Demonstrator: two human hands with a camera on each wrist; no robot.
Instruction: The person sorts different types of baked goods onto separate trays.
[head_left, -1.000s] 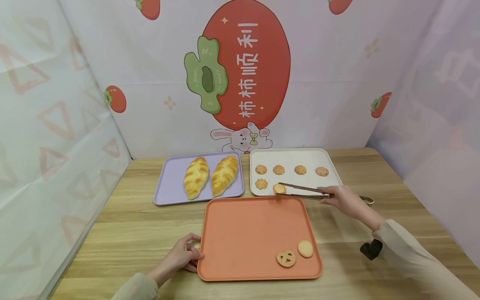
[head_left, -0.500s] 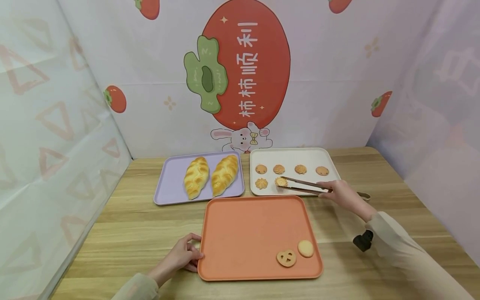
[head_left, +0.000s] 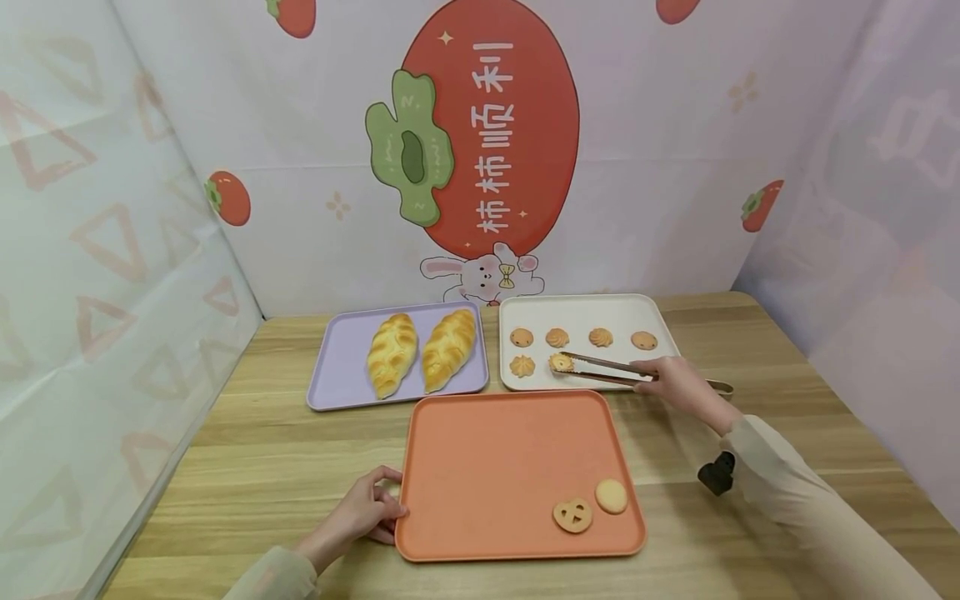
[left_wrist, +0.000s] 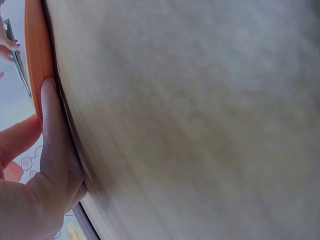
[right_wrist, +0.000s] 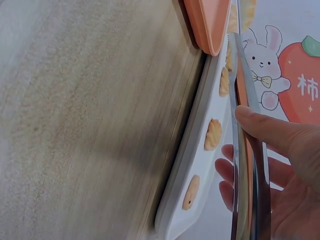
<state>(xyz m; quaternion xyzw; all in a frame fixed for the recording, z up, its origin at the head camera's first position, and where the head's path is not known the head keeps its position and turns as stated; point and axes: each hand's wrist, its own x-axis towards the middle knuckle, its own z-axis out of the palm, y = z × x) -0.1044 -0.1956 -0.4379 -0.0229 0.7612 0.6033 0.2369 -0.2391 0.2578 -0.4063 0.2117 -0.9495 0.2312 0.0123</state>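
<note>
In the head view my right hand [head_left: 678, 385] grips metal tongs [head_left: 611, 362] over the white tray [head_left: 573, 312]. Between the tongs' tips is a round, ridged cookie [head_left: 561, 362] with a paler centre. The right wrist view shows the thumb along one side of the tongs and fingers curled on the other. My left hand [head_left: 367, 508] holds the left rim of the orange tray [head_left: 480, 467], thumb and finger on its edge. On that tray's near right corner lie a pretzel-shaped cookie [head_left: 573, 517] and a plain round cookie [head_left: 611, 497].
Several other cookies sit on the white tray, among them a swirl cookie [head_left: 601, 337] and a star-shaped cookie [head_left: 522, 367]. To its left, a purple tray [head_left: 337, 367] bears two bread loaves [head_left: 448, 350]. A printed cloth wall [head_left: 300, 233] stands behind the wooden table [head_left: 262, 442].
The tongs and the cookie in their tips have shifted from the white tray's front rim slightly farther back, the right arm moving leftward with them. My left hand stays at the orange tray.
</note>
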